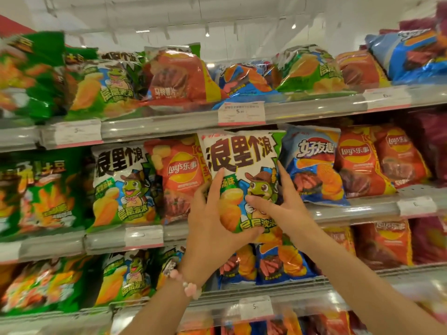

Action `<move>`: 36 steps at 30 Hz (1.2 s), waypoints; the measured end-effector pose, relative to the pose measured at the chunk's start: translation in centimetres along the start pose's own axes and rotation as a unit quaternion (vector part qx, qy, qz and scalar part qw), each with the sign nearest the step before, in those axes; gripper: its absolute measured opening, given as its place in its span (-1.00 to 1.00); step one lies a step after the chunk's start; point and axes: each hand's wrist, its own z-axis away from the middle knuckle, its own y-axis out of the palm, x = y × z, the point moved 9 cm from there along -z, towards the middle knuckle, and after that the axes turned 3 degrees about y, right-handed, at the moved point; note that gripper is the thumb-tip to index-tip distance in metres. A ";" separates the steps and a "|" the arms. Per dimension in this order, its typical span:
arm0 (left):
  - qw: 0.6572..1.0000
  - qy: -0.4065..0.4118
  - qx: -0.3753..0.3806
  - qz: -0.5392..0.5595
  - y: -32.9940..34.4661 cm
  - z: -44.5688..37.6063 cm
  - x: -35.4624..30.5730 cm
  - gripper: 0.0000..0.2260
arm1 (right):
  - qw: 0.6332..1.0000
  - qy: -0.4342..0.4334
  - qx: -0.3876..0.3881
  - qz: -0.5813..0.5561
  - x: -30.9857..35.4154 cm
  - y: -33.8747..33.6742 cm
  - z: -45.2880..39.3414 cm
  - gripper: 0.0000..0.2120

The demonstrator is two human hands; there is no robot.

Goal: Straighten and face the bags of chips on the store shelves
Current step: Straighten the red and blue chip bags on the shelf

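Four tiers of shelves (157, 124), packed with chip bags, price tags (241, 113) clipped along the front rails. Top tier: bags slumped and tilted, green, red and blue mixed. Second tier: upright rows, a red bag (179, 180) just left and a blue bag (312, 165) just right of the gap in the middle. Held up in front of that gap, a white-green bag (239, 175), face forward, upright, covering part of the red bag's edge. A matching frog bag (121, 184) further left on the same tier. Left hand (212, 226) curled round the held bag's lower left corner, thumb on the front, fingers up along the side. Right hand (275, 204) gripping the lower right edge, forefinger straight up the side, thumb across the front. Both forearms raised from below; pink bracelet (186, 284) on the left wrist.
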 end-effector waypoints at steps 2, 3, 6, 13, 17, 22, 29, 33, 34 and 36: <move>0.999 0.004 0.031 0.019 -0.3 0.5 0.4 0.00 | 1.000 0.000 -0.015 0.001 -0.3 0.2 0.5 -0.02; 0.998 0.006 0.049 0.042 -0.5 0.6 0.7 -0.03 | 1.000 -0.005 -0.025 0.006 -0.3 0.1 0.6 -0.04; 0.995 -0.012 0.033 0.093 -2.9 -0.2 2.6 -0.21 | 0.998 0.001 -0.058 0.011 -0.3 -1.1 0.5 -0.17; 0.985 -0.057 -0.084 -0.141 -8.0 -4.9 8.8 -0.20 | 0.998 0.007 -0.059 0.035 -1.0 -2.9 -1.3 -0.17; 0.974 -0.090 -0.019 -0.205 -5.6 -5.8 10.6 0.13 | 0.996 -0.011 -0.069 0.061 -0.7 -2.8 -1.8 -0.17; 0.982 -0.099 -0.018 -0.160 -3.7 -6.0 12.1 0.18 | 0.996 -0.027 -0.063 0.064 -0.6 -2.4 -1.9 -0.18; 0.992 -0.052 -0.058 -0.099 -4.6 -6.2 10.2 0.07 | 0.993 -0.048 -0.062 0.086 -0.2 -3.0 -2.4 -0.16; 0.996 -0.028 -0.047 -0.072 -6.0 -6.4 8.3 0.07 | 0.983 -0.058 -0.129 0.115 0.2 -4.8 -2.5 -0.10; 0.996 -0.022 -0.035 -0.075 -6.2 -6.2 7.9 0.07 | 0.981 -0.059 -0.141 0.121 0.3 -5.1 -2.5 -0.09; 0.996 -0.014 -0.014 -0.083 -6.9 -5.8 7.2 0.06 | 0.979 -0.056 -0.148 0.129 0.4 -5.4 -2.6 -0.10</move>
